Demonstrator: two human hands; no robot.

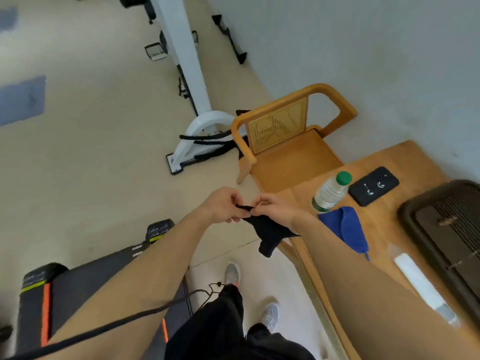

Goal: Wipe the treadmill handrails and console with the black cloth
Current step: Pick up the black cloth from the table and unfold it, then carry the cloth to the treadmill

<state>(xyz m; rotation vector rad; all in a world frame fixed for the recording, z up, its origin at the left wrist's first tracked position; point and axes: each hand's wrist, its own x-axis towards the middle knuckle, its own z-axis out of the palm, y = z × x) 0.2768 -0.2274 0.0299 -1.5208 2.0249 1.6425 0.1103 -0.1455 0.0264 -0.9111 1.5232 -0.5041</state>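
Both hands pinching the black cloth point(267, 229)

Left hand point(223, 205) and right hand point(275, 207) grip its top edge; it's dark, crumpled, hanging long-ways down toward the floor.

Cloth: black cloth point(267, 229), small, soft, crumpled.
Pose: top edge stretched level, the rest drooping to a folded corner.
Place: in the air beside the tabletop point(384, 219) edge, above the floor.
Treadmill: dark treadmill point(85, 281) deck, orange stripes, low at left.
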